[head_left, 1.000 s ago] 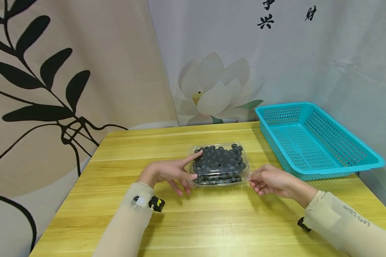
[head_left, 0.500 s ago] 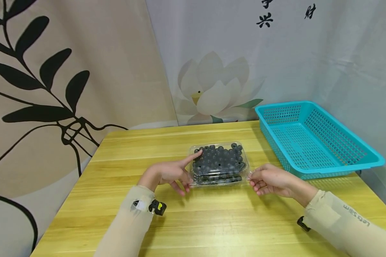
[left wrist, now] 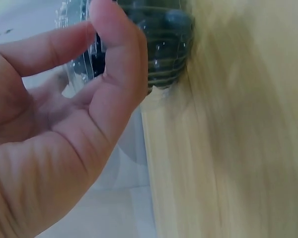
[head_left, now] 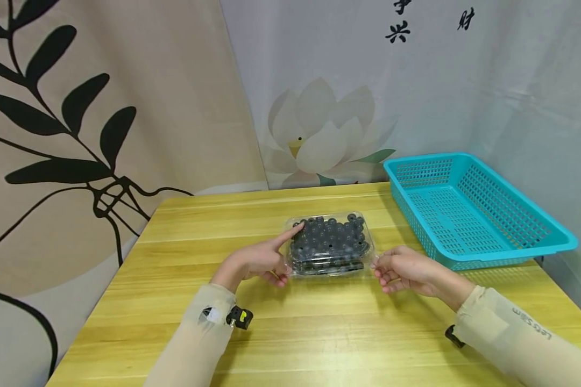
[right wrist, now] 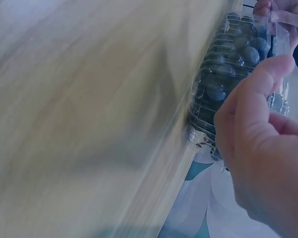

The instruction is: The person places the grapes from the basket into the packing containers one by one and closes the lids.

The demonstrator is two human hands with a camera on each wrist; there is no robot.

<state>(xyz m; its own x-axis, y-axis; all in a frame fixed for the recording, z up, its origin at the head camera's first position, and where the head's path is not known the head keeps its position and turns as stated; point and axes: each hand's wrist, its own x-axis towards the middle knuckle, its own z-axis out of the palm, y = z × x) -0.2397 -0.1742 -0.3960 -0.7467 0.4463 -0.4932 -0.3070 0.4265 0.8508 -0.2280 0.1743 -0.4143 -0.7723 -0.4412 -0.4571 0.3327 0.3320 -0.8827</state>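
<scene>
A clear plastic clamshell box of blueberries [head_left: 328, 244] lies shut on the yellow wooden table [head_left: 290, 333], near its middle. My left hand [head_left: 284, 257] is at the box's left end: the index finger lies on the lid, and the thumb and curled fingers grip the near-left corner. My right hand [head_left: 378, 266] pinches the thin plastic rim at the near-right corner. In the left wrist view, the left hand [left wrist: 97, 44] closes round the box [left wrist: 164, 44]. In the right wrist view, the right hand [right wrist: 275, 69] is against the box's [right wrist: 228, 64] edge.
A turquoise slotted plastic basket [head_left: 508, 255] with nothing in it stands on the table at the right, close to the right hand. Printed curtains hang behind the table and along its left side. The table's left edge [head_left: 101, 301] is near the left forearm.
The left hand's lower fingers, spread on the table before, have curled in against the box's near-left corner. The right hand and the box have barely moved.
</scene>
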